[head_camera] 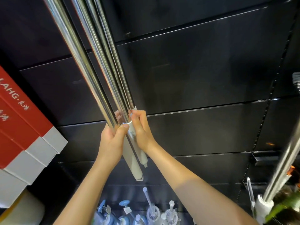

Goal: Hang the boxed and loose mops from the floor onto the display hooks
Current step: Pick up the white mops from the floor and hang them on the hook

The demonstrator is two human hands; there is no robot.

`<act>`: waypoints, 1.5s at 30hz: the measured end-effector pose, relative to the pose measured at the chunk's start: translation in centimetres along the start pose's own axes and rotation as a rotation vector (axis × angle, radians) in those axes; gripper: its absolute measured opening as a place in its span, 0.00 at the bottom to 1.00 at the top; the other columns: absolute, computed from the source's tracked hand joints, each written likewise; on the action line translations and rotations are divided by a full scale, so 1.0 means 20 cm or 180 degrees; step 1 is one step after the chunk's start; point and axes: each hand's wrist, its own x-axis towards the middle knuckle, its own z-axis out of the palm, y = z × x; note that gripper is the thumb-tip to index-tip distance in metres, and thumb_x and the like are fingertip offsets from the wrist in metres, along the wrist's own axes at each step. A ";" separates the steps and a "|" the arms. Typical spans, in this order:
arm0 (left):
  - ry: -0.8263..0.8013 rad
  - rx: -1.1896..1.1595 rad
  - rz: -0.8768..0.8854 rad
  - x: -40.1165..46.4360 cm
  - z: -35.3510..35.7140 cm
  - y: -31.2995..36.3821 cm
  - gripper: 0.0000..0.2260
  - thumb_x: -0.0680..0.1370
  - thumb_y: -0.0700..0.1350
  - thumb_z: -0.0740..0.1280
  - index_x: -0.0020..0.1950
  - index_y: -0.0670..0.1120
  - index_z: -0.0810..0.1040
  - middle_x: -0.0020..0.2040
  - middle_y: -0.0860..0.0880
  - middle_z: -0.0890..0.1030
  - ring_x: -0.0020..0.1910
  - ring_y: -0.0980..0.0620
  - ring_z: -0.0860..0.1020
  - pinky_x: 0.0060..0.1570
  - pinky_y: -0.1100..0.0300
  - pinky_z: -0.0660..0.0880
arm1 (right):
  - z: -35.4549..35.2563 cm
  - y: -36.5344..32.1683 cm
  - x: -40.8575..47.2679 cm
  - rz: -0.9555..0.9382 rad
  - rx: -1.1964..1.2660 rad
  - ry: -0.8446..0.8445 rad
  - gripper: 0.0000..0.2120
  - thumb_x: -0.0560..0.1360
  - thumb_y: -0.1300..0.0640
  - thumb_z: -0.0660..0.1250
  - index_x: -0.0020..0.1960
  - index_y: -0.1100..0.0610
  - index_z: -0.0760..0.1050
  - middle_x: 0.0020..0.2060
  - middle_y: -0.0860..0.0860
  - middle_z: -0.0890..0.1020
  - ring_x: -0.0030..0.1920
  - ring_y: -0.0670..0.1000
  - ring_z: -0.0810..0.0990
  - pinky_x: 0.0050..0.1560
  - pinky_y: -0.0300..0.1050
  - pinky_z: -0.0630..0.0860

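Filling most of the view, a dark slatted display wall is seen, with red and grey boxes stacked at the left. Against it, a bundle of loose mops with shiny metal poles is held upright, grey grips at the near end. The left hand is wrapped round the poles, thumb pressed across; the right hand pinches one grey grip with curled fingers. One pole should probably be separated and steadied before being lifted; no hook is visible.
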 end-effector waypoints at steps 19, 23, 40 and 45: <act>0.0275 -0.0661 -0.0335 -0.04 0.05 -0.09 0.36 0.68 0.66 0.65 0.65 0.42 0.81 0.54 0.45 0.87 0.54 0.45 0.86 0.55 0.50 0.83 | 0.09 0.01 -0.06 -0.0125 -0.0593 0.0037 0.25 0.76 0.25 0.44 0.71 0.15 0.39 0.83 0.42 0.54 0.83 0.54 0.55 0.80 0.70 0.51; 0.0282 -0.0794 -0.0371 -0.05 0.05 -0.09 0.32 0.68 0.62 0.67 0.64 0.41 0.82 0.51 0.47 0.88 0.53 0.48 0.87 0.50 0.59 0.82 | 0.09 0.03 -0.07 -0.0103 -0.0688 0.0142 0.26 0.74 0.24 0.43 0.72 0.17 0.42 0.80 0.44 0.59 0.79 0.54 0.60 0.79 0.68 0.55; -0.0239 -0.0471 -0.0423 0.15 -0.07 0.16 0.22 0.68 0.52 0.70 0.59 0.42 0.83 0.54 0.41 0.87 0.57 0.43 0.85 0.55 0.48 0.81 | -0.01 0.03 0.14 -0.0128 -0.0374 -0.0293 0.31 0.70 0.16 0.52 0.70 0.20 0.50 0.77 0.37 0.58 0.81 0.48 0.58 0.81 0.62 0.57; -0.0200 -0.0512 0.0043 0.29 -0.16 0.43 0.11 0.82 0.43 0.69 0.64 0.44 0.80 0.55 0.45 0.87 0.56 0.47 0.86 0.53 0.56 0.81 | -0.04 -0.25 0.32 -0.0395 -0.0271 -0.0165 0.29 0.79 0.27 0.55 0.73 0.40 0.61 0.69 0.49 0.75 0.68 0.50 0.77 0.72 0.62 0.72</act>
